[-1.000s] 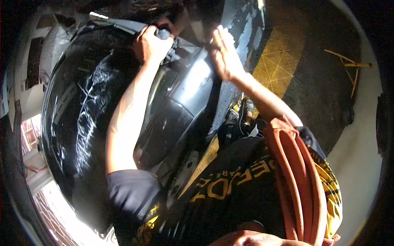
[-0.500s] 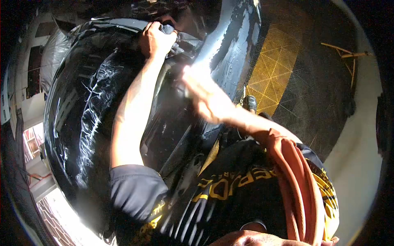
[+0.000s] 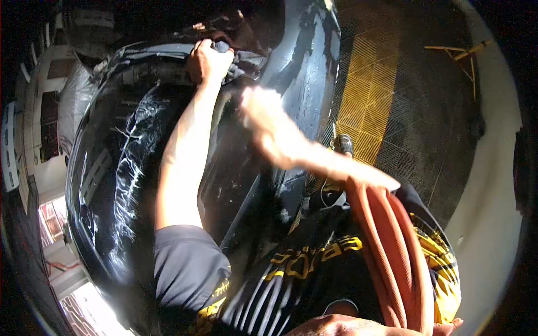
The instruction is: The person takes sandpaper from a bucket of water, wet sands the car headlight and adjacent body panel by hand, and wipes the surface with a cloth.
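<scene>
My left hand [image 3: 208, 63] is closed round a dark grey cloth [image 3: 236, 68] at the upper edge of a glossy black car panel [image 3: 162, 117]; a bunched end of the cloth sticks out by the thumb. Over the dark bodywork to the right of it is my right hand [image 3: 268, 126], its fingers smeared by motion, with nothing visible in it. Whether it touches the surface cannot be made out. Whitish streaks run down the panel on the left. Beside my hands, a bodywork strip [image 3: 305, 73] shows patchy, wet-looking marks.
A reddish-brown cloth [image 3: 386, 241] hangs over my shoulder. On the right, the floor has a yellow tiled band [image 3: 370, 84] beside dark tiles, with a yellow stand [image 3: 462, 53] beyond. A shoe [image 3: 345, 144] is on the floor near the bodywork. A silvery cover [image 3: 75, 106] lies at far left.
My right hand has swept from the patchy strip leftward and down over the dark bodywork. My left hand keeps its grip on the cloth near the same edge. The view has shifted slightly.
</scene>
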`<state>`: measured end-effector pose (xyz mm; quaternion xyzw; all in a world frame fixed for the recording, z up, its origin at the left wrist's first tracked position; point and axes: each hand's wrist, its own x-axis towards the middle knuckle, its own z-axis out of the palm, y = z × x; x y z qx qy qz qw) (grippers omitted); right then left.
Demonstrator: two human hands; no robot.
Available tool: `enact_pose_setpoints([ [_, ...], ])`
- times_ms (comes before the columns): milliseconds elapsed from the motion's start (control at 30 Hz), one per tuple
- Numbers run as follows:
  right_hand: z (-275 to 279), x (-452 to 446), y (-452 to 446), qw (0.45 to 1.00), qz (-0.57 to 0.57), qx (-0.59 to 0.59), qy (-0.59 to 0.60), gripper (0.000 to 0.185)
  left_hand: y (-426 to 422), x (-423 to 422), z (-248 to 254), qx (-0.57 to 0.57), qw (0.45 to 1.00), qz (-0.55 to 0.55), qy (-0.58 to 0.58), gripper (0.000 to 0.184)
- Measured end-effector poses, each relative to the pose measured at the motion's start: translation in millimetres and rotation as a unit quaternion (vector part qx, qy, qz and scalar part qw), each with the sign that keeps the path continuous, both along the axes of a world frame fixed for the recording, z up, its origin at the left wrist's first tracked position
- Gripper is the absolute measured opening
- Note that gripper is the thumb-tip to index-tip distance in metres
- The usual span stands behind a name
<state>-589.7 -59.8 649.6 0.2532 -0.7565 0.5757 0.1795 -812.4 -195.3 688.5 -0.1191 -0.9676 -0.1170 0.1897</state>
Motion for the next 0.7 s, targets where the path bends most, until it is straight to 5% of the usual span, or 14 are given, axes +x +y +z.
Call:
enact_pose_setpoints([
  [133,-39,-35,13,0.999,-0.034,0.007,0.025,0.065,-4,-1,18,-0.048,0.997,0.002,-0.068,0.043],
  [233,-68,-73,16,0.979,-0.195,0.059,-0.021,0.060,1,36,75,-0.057,0.988,-0.091,-0.111,0.037],
  [333,-19,14,-5,0.994,-0.096,-0.043,0.037,0.063,26,88,137,-0.114,0.967,-0.103,-0.206,0.050],
  [400,-18,18,6,0.998,-0.065,0.001,0.011,0.064,27,110,133,-0.094,0.952,-0.206,-0.206,0.070],
  [467,-51,-31,26,0.983,-0.154,-0.051,-0.091,0.061,24,119,117,-0.188,0.912,-0.249,-0.268,0.069],
  [500,-72,-56,37,0.975,-0.180,-0.051,-0.117,0.061,28,126,117,-0.183,0.898,-0.239,-0.321,0.061],
  [567,-68,-53,31,0.981,-0.191,0.019,0.032,0.063,13,118,102,-0.148,0.897,-0.287,-0.302,0.057],
  [700,-37,17,-4,0.990,-0.124,-0.060,0.004,0.072,1,116,82,-0.048,0.928,-0.300,-0.216,0.034],
])
